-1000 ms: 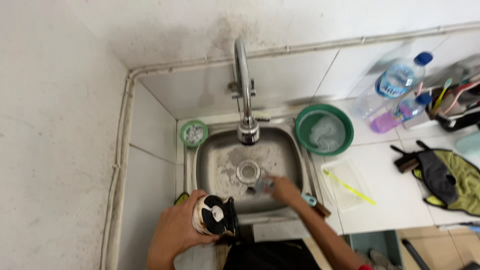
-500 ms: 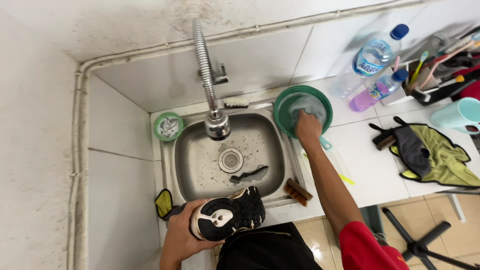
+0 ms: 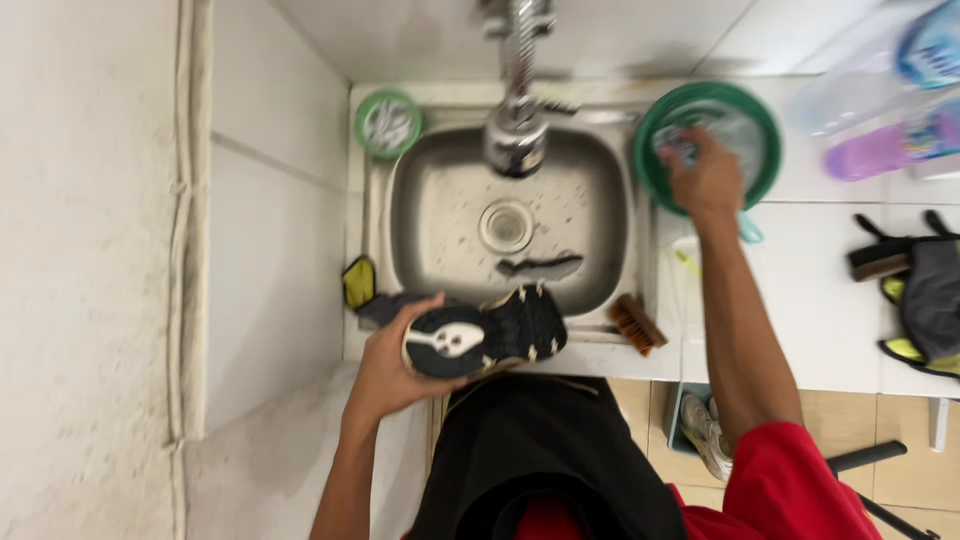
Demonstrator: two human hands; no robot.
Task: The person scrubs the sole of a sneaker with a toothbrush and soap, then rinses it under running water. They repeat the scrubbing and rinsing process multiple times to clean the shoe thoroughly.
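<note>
My left hand [image 3: 395, 365] grips a black sports shoe [image 3: 500, 335] by its heel, sole up, over the front rim of the steel sink [image 3: 420, 230]. My right hand [image 3: 705, 178] reaches into a green basin [image 3: 765, 165] of soapy water on the counter right of the sink. Its fingers are curled down inside the basin, and what they hold is hidden. A teal handle [image 3: 750, 230] pokes out below the basin's rim, near my wrist.
A tap [image 3: 515, 130] hangs over the sink, with a dark strip [image 3: 540, 266] near the drain. A small green tub [image 3: 387, 122], yellow sponge [image 3: 358, 282], brown brush [image 3: 635, 323], bottles [image 3: 885, 150] and a dark bag [image 3: 935, 290] lie around. A pale shoe [image 3: 705, 435] lies on the floor.
My right hand left the sink and went up right into the green basin. My left hand turned the shoe lengthwise across the sink's front rim. The view moved closer.
</note>
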